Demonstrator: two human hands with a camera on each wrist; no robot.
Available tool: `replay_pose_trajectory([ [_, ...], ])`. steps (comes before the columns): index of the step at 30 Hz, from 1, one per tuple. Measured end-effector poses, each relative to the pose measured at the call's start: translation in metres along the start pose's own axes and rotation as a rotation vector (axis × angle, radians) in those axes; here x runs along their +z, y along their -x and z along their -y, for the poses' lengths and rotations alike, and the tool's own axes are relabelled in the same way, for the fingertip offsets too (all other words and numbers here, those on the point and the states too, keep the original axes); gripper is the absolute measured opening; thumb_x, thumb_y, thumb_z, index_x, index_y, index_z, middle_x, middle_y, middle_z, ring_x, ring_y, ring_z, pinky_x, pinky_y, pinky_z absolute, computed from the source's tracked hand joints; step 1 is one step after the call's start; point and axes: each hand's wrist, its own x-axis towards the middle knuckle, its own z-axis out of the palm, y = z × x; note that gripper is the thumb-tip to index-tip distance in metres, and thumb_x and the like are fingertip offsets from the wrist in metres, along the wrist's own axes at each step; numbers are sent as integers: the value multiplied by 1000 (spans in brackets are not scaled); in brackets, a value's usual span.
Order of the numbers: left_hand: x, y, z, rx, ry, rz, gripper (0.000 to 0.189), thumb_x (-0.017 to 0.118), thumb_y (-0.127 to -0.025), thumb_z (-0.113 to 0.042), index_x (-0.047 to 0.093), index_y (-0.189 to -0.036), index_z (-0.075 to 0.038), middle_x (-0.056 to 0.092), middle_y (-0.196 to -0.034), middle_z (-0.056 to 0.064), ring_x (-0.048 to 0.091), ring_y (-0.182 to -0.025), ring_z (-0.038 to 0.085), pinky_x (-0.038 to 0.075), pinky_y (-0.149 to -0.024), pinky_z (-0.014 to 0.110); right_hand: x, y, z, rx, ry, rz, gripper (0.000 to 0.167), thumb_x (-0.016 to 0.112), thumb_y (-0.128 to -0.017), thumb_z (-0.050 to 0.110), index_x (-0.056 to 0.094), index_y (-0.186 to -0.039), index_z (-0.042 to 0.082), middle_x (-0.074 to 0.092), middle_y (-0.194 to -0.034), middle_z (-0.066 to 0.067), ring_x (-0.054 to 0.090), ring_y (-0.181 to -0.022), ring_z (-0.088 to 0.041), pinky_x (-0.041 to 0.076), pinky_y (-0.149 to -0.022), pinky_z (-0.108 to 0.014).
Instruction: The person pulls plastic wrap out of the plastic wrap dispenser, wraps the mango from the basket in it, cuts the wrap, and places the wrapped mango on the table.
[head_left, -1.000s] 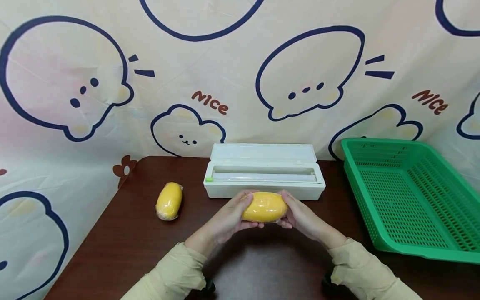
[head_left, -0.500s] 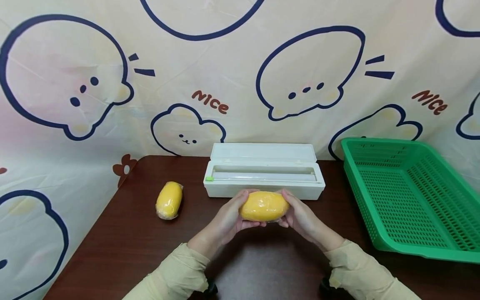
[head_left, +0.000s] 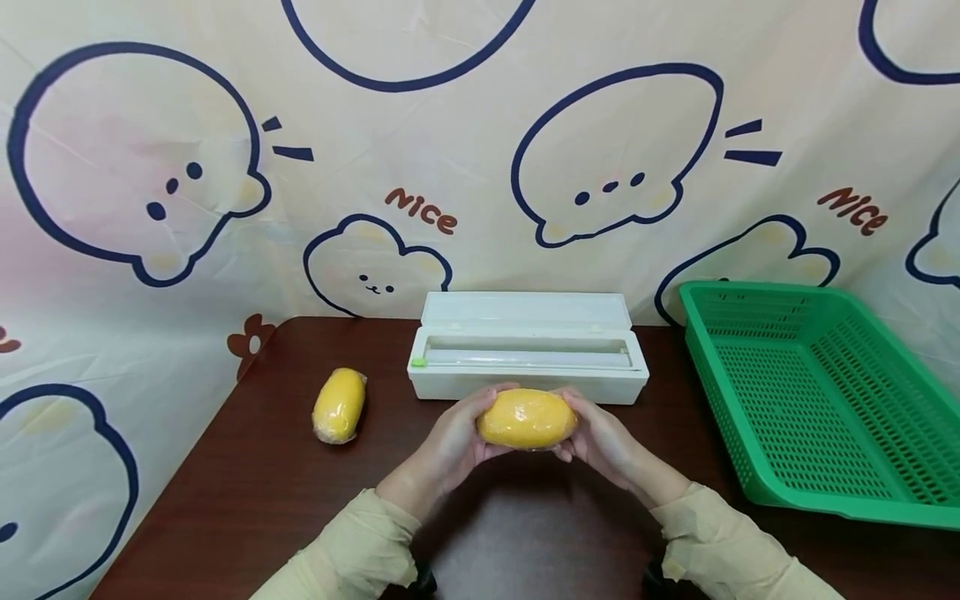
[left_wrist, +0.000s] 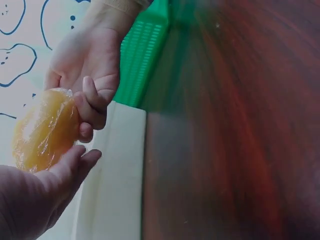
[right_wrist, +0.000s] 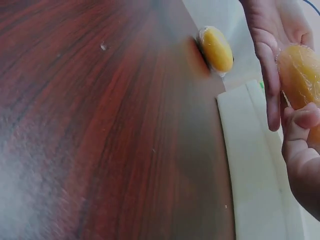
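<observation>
Between both hands, above the table's middle in the head view, is a yellow mango (head_left: 527, 419) wrapped in clear cling film. My left hand (head_left: 453, 437) grips its left end, thumb on top and fingers beneath. The right hand (head_left: 607, 440) pinches the opposite end in the same way. Creases of film show along the mango (left_wrist: 47, 127) in the left wrist view, where the right hand's fingers (left_wrist: 91, 107) curl against its side. A second film-wrapped mango (head_left: 340, 406) lies on the table to the left, away from both hands.
Behind the hands stands a white cling film dispenser (head_left: 528, 387), lid raised, roll visible inside, with a green slider (head_left: 419, 362) at its left. A green plastic basket (head_left: 757, 467) sits at the right. A printed cloth (head_left: 480, 150) hangs along the table's (head_left: 247, 500) back edge.
Both hands keep hold of the mango, which has turned slightly and now covers more of the left fingers beneath it. The head view has tilted a little. The other things stay put.
</observation>
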Motion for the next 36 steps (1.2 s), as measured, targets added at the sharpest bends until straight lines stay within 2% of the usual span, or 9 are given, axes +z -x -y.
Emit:
replay_pose_trajectory([
  [6,-6,1,-10,-7,-142,-7,58,40,-107,-34,29,-157,-6,40,-150,24,53,-127,37,41,-104,60,0,0,5,26,45,34,49,28,-113,37,32,-142,-1,51,-106,-11,50,-82,-19,45,-69,-25],
  [10,-9,3,-15,-16,-193,-28,58,43,-106,-34,32,-155,-5,43,-145,23,55,-121,34,43,-102,55,1,2,5,59,64,28,47,32,-112,38,36,-138,0,51,-105,-10,51,-86,-18,45,-72,-26],
  [13,-13,4,-17,-13,-214,-58,56,47,-105,-33,35,-152,-4,49,-137,19,57,-112,27,46,-97,47,-1,2,4,66,80,28,44,33,-111,39,44,-128,1,53,-100,-9,52,-87,-18,46,-75,-26],
  [15,-18,5,-19,-8,-219,-85,55,49,-104,-31,37,-150,-3,53,-137,18,58,-112,26,46,-97,46,-2,2,4,64,94,29,43,35,-110,40,49,-122,1,55,-99,-8,53,-88,-17,47,-76,-26],
  [19,-26,7,-25,-10,-221,-140,50,50,-105,-28,39,-148,-5,52,-145,19,56,-122,31,43,-102,51,-7,3,1,70,120,19,40,39,-109,36,55,-119,1,59,-97,-7,54,-85,-16,47,-74,-25],
  [25,-32,9,-32,-15,-218,-181,45,51,-105,-21,43,-145,-2,50,-148,21,50,-132,39,37,-106,58,-12,8,-8,175,69,12,34,47,-107,31,60,-119,2,65,-98,-6,59,-83,-14,53,-74,-25],
  [30,-35,10,-36,-7,-233,-204,37,51,-105,-19,52,-135,1,59,-137,18,57,-122,34,41,-99,50,-14,15,-14,242,45,16,35,50,-106,31,66,-114,1,69,-95,-5,65,-85,-14,56,-77,-28],
  [36,-38,11,-39,8,-248,-213,26,55,-104,-19,61,-121,-1,69,-113,7,65,-102,21,46,-90,39,-16,23,-24,262,70,26,43,53,-106,29,64,-122,-10,71,-102,-8,70,-94,-18,59,-84,-38],
])
